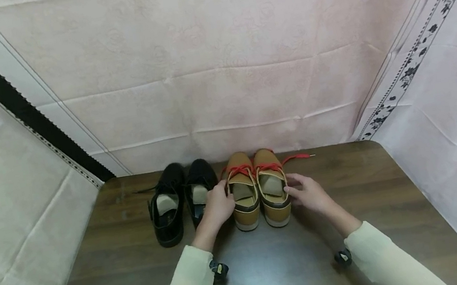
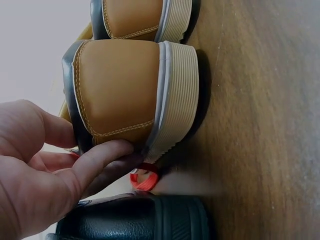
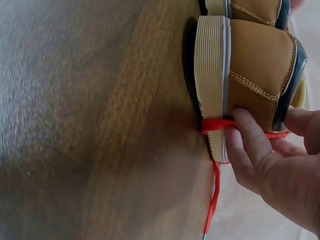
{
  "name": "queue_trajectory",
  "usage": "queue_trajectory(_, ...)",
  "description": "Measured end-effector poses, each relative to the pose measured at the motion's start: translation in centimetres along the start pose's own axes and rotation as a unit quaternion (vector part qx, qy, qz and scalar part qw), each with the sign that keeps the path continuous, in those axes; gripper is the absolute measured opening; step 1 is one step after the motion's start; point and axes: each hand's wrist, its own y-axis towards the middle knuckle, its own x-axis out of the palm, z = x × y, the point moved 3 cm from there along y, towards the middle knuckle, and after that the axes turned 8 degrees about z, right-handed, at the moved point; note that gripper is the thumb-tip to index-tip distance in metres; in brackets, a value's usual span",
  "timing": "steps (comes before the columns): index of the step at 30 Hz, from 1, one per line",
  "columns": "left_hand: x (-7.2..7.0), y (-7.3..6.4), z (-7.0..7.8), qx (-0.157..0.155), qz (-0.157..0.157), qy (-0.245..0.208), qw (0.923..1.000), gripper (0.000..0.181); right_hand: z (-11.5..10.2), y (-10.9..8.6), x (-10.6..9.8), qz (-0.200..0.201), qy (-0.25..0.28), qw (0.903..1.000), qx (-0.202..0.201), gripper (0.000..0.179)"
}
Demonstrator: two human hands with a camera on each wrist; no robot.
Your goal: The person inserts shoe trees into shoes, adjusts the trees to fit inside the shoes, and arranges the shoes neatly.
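Two tan shoes with red laces stand side by side on the wooden table, toes toward the back. My left hand (image 1: 219, 204) grips the left tan shoe (image 1: 248, 220) by its outer side, thumb at the collar and fingers along the flank. On the other side, my right hand (image 1: 310, 194) pinches the right tan shoe (image 1: 277, 214) between thumb at the collar and fingers on the outer wall. In the right wrist view a red lace (image 3: 218, 125) runs over the sole beside those fingers. Pale stuffing fills both shoes.
A pair of black shoes stands close left of the tan ones; the nearer black shoe (image 1: 200, 171) is partly hidden by my left hand, and the farther black shoe (image 1: 169, 234) is beside it. A pale cloth (image 1: 222, 103) hangs behind the wooden table (image 1: 267, 276).
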Motion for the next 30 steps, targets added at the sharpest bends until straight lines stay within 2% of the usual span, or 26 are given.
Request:
queue_trajectory(13, -1.1, -0.3, -0.7, 0.005, 0.009, 0.003, 0.9999, 0.048, -0.3, -0.1, 0.9, 0.006, -0.007, 0.9999, -0.007, 0.052)
queue_trajectory(24, -0.7, -1.0, -0.9, -0.005, 0.012, -0.005, 0.9999, 0.050, 0.0, -0.6, 1.1, 0.007, -0.019, 0.9997, -0.011, 0.053)
queue_trajectory(30, -0.6, -1.3, -0.8, -0.002, 0.014, 0.014, 0.9998, 0.052, 0.2, -0.7, 1.0, 0.010, -0.019, 0.9996, -0.015, 0.052)
